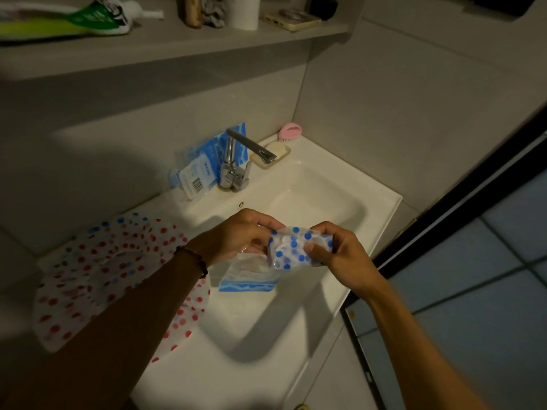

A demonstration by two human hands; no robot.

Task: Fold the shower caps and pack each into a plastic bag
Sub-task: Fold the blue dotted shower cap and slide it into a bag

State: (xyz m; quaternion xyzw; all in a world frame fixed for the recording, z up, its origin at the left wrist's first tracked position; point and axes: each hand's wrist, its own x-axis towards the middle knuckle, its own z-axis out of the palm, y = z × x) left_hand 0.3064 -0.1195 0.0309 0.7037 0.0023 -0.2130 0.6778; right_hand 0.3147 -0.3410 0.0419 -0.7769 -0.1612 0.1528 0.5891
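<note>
Head view, hands: the right hand (340, 253) pinched a folded blue-dotted shower cap (297, 247) between thumb and curled fingers (313, 250), held above the white sink (381, 199); the left hand (239, 235) had its fingers closed on the mouth of a clear plastic bag (251, 276) with a blue printed bottom strip, the cap's left end touching that opening. Head view, surroundings: a red-dotted shower cap (97, 261) lay spread on the counter left of the basin, partly under the left forearm. Behind the chrome faucet (236, 161) leaned a pack of blue-and-white bags (204, 164) bearing a barcode label, its other writing too small to read.
</note>
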